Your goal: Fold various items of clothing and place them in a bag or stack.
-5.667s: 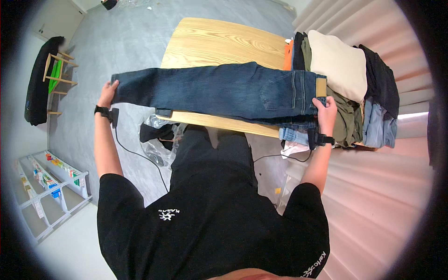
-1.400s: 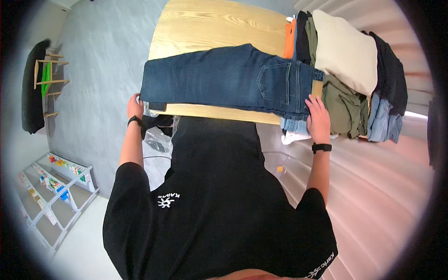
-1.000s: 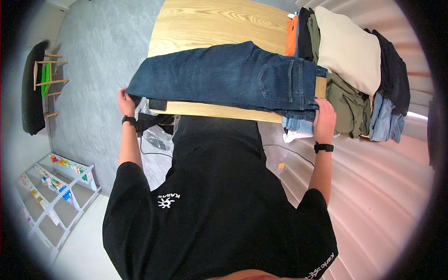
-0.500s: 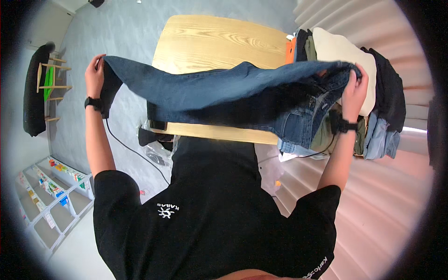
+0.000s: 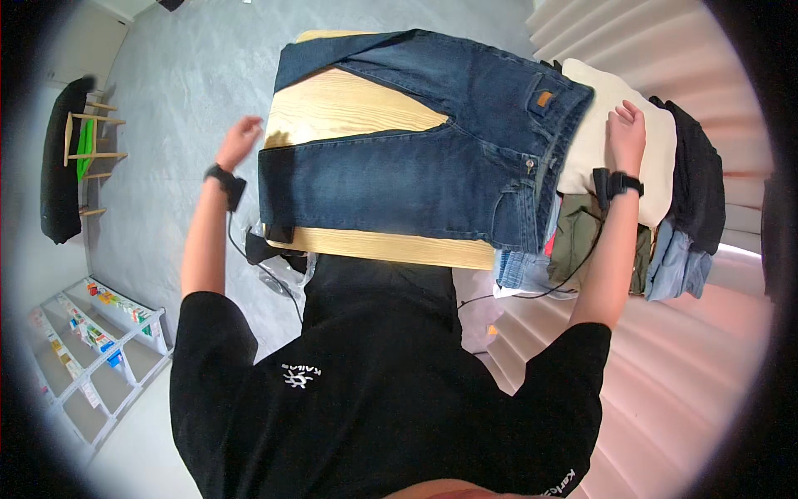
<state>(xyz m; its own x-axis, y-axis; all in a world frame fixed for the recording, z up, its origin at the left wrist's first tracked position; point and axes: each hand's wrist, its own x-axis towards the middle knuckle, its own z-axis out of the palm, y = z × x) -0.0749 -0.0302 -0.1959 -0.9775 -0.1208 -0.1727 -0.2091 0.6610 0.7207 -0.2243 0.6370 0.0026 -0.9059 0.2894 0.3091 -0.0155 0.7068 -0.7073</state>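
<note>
bench [image 5: 366,104] has jeans [image 5: 374,183] lying on it legs apart, waist at its right side, beige cloth [image 5: 657,137] there too, right grip [image 5: 625,137] kinda loosely spread that side, left grip [image 5: 241,140] also loose, just off its left end

In the upper middle of the frame, a pale wooden table [image 5: 320,108] carries spread dark blue jeans [image 5: 374,179], legs toward the left, a small black object [image 5: 281,234] at its lower-left corner and piled clothes [image 5: 659,162] at its right end.
</note>
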